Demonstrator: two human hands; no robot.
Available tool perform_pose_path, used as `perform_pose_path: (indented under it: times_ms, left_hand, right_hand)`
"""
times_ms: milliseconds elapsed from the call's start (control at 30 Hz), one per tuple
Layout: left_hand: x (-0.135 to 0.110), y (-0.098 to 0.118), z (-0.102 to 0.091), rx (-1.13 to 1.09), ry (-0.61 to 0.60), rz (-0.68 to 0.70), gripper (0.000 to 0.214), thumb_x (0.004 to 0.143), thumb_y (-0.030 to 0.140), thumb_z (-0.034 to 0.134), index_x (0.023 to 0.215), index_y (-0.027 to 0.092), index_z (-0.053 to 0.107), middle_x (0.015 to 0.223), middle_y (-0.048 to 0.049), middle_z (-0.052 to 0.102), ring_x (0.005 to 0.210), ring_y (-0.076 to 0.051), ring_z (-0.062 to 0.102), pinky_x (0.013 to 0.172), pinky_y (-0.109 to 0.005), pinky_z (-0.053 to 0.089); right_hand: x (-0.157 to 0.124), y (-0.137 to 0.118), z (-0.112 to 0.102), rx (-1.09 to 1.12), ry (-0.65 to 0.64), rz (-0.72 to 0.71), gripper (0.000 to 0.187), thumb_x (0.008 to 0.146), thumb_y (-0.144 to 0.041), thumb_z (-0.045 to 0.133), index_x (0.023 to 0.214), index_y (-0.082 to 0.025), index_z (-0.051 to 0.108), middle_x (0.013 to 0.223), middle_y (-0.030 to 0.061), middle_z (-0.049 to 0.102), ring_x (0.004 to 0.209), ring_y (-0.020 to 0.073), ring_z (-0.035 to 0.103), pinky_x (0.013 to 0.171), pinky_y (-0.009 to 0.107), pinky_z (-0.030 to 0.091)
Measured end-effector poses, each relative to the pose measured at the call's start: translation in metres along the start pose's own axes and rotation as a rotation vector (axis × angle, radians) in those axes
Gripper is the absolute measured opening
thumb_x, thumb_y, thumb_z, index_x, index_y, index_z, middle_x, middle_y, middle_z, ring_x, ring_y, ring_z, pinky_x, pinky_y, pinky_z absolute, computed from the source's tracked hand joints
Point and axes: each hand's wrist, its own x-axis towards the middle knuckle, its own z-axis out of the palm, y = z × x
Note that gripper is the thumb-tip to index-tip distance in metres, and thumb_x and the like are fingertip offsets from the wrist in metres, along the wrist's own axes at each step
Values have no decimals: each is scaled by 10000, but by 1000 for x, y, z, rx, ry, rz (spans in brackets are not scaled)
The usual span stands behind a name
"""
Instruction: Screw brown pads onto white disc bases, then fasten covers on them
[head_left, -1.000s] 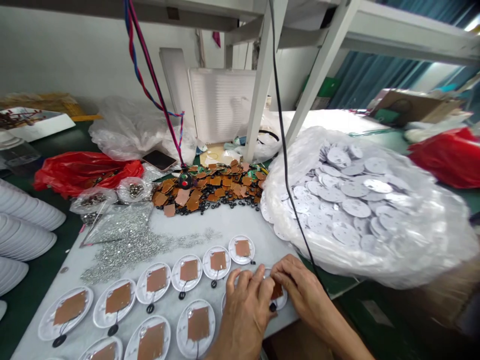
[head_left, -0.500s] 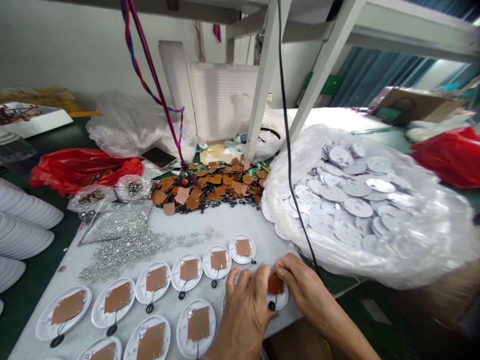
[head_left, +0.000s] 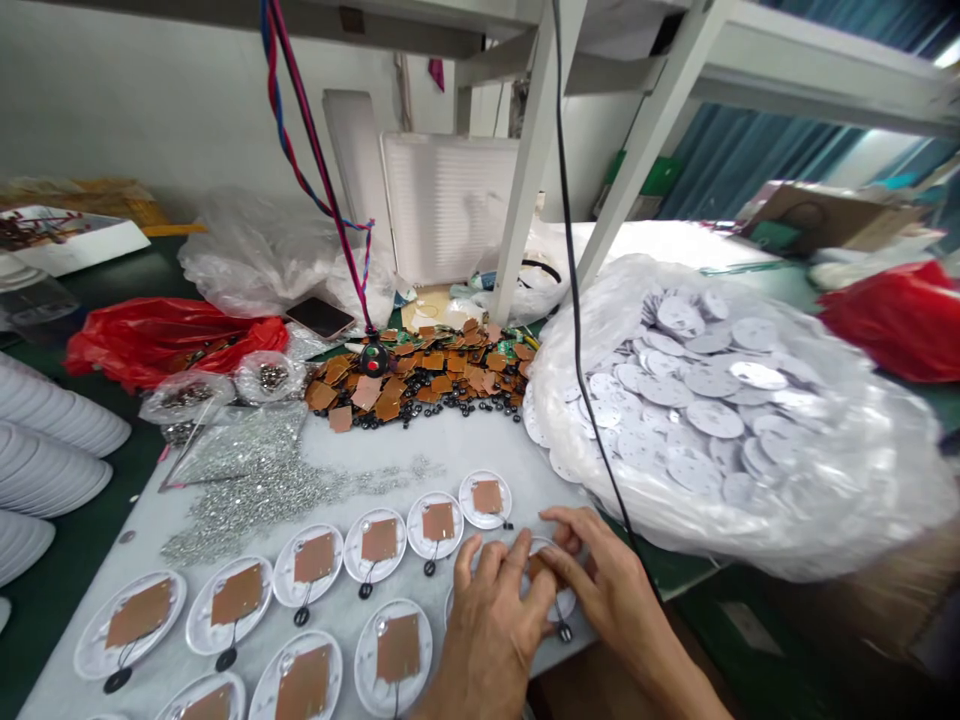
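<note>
At the table's front edge, both hands work over a round white plastic cover [head_left: 568,604]. My left hand [head_left: 491,615] grips from the left, its fingers bent and thumb against a copper-brown circuit board [head_left: 538,566] in the cover. From the right, my right hand [head_left: 611,570] presses thumb and fingertips on the same board. Fingers hide most of the board. A small black round part [head_left: 564,632] on a wire hangs at the cover's near rim. Similar covers, each with a brown board, lie in rows to the left, such as one cover [head_left: 364,660] beside my left hand.
Small silvery screws [head_left: 240,510] spread over the white board. Behind lies a heap of brown circuit boards [head_left: 431,365]. White discs fill a clear plastic bag [head_left: 697,390] at right. A black cable [head_left: 574,300] hangs down near my right hand. White covers [head_left: 45,470] stand stacked at left.
My right fingers have shifted over the circuit board and cover more of it. The small black part has moved right to the cover's near rim. My left hand stays about where it was.
</note>
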Motion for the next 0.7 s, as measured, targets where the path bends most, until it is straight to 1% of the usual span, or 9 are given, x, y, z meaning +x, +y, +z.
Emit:
perform_pose_path:
  times_ms: [67, 167, 233, 267, 333, 400, 467, 600, 700]
  left_hand:
    - [-1, 0, 1, 1, 12, 10, 495, 725, 428, 943, 1124, 271, 696, 1301, -65, 708, 978, -275, 655, 969, -553, 487]
    - [0, 0, -1, -26, 72, 8, 531, 640, 404, 994, 1073, 268, 718, 1280, -60, 716, 970, -270, 657, 974, -538, 490]
    - [0, 0, -3, -36, 84, 3, 584, 615, 386, 1008, 1111, 277, 721, 1270, -53, 721, 952, -264, 661, 970, -524, 496]
    - [0, 1, -4, -39, 82, 2, 606, 616, 379, 1009, 1138, 282, 719, 1272, -52, 721, 948, -261, 662, 971, -521, 497]
    - [0, 1, -5, -44, 72, 7, 624, 636, 370, 1001, 1182, 287, 711, 1282, -48, 717, 955, -259, 662, 982, -518, 496]
    - [0, 1, -5, -44, 70, 11, 604, 675, 366, 983, 1206, 285, 705, 1286, -49, 715, 969, -258, 661, 992, -516, 495]
    - [1, 0, -5, -35, 93, 15, 546, 713, 388, 959, 1189, 281, 714, 1256, -51, 726, 948, -254, 663, 981, -511, 504]
    - [4, -2, -7, -10, 78, 51, 533, 763, 440, 917, 1225, 277, 706, 1241, -62, 731, 935, -253, 666, 961, -498, 517]
    - [5, -1, -7, 8, 89, 46, 536, 771, 435, 912, 1239, 281, 700, 1231, -58, 731, 940, -253, 660, 975, -503, 507]
  right_hand:
    - [-6, 3, -3, 6, 45, -19, 329, 986, -165, 528, 1307, -212, 583, 960, 54, 666, 839, 199, 671, 751, 302, 568]
    - [-15, 4, -11, 12, 53, -70, 299, 1004, -157, 519, 1273, -249, 614, 1059, 59, 691, 925, 177, 702, 799, 259, 577]
    - [-18, 2, -16, -1, 28, -145, 320, 1000, -118, 515, 1253, -269, 640, 1095, 59, 697, 989, 172, 703, 857, 249, 570]
    - [-19, 1, -17, -14, 14, -188, 349, 997, -93, 501, 1261, -270, 644, 1091, 63, 697, 996, 172, 702, 863, 248, 571]
    - [-18, -2, -18, -43, -4, -255, 413, 987, -48, 458, 1289, -262, 641, 1037, 71, 685, 942, 171, 697, 815, 246, 581]
    - [-16, -3, -18, -65, -9, -279, 463, 963, -12, 428, 1290, -256, 647, 985, 71, 665, 870, 169, 687, 754, 246, 585]
    - [-14, -3, -17, -83, -4, -297, 502, 936, 11, 416, 1293, -254, 649, 963, 71, 652, 838, 169, 681, 728, 251, 587]
    - [-16, 0, -15, -112, 3, -326, 522, 910, 19, 429, 1307, -246, 641, 977, 79, 658, 839, 178, 688, 741, 273, 599]
    - [-22, 5, -14, -133, 33, -334, 533, 925, 18, 408, 1330, -243, 634, 1011, 88, 673, 879, 173, 705, 760, 252, 603]
